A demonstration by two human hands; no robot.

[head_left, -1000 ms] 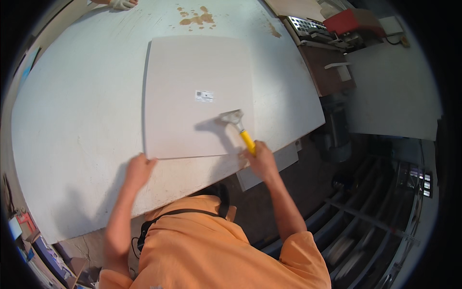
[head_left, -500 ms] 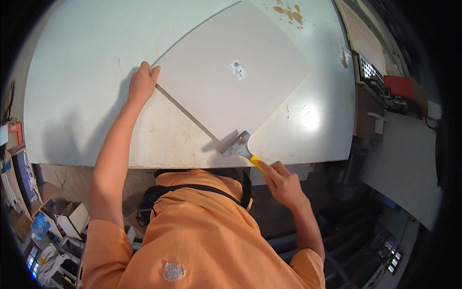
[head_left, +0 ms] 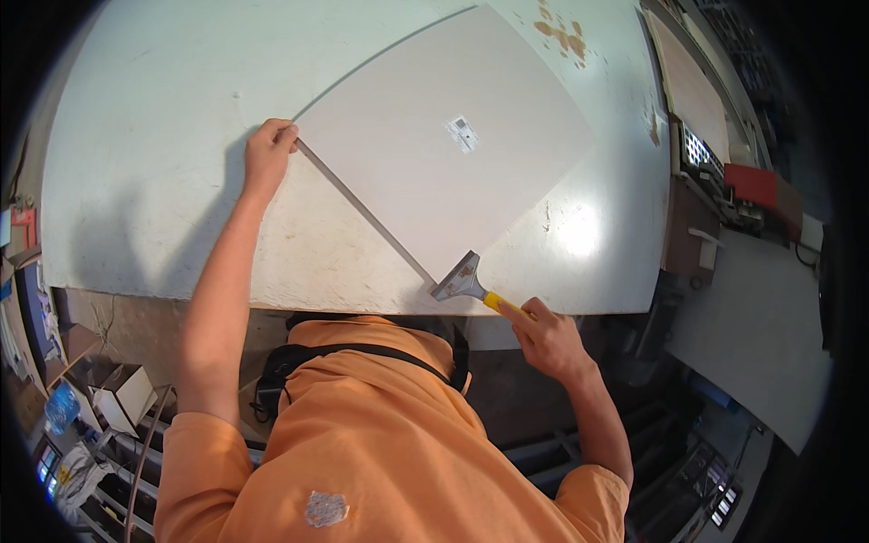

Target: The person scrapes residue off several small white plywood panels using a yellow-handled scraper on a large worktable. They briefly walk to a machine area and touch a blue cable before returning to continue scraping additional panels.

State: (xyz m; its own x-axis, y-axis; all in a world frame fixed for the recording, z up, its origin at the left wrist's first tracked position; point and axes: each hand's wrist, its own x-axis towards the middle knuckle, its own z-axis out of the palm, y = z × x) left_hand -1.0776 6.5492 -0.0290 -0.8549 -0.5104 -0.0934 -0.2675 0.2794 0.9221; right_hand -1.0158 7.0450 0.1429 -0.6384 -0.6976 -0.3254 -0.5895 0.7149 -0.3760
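Observation:
A flat light-grey panel [head_left: 407, 154] lies turned cornerwise on the white worktable, with a small printed label [head_left: 461, 134] stuck near its middle. My left hand [head_left: 269, 158] is closed on the panel's left corner, thumb and fingers pinching the edge. In my right hand [head_left: 554, 344], beyond the table's front edge, is the yellow handle of a scraper [head_left: 465, 279]. Its wide metal head meets the panel's near corner; whether the blade touches or just overlaps it, I cannot tell. Brown smudges mark the scraper head.
The worktable [head_left: 145, 181] ends just before my body. Brown stains [head_left: 563, 38] spot its far right. A red box-like object [head_left: 751, 184] and a grey board [head_left: 751, 317] stand beyond its right side. Cartons [head_left: 127, 396] and a blue plastic item [head_left: 62, 407] sit at lower left.
The scraper and my right hand have shifted slightly right and down in the picture. My left fingers have closed more tightly on the panel's corner. The view has shifted a little.

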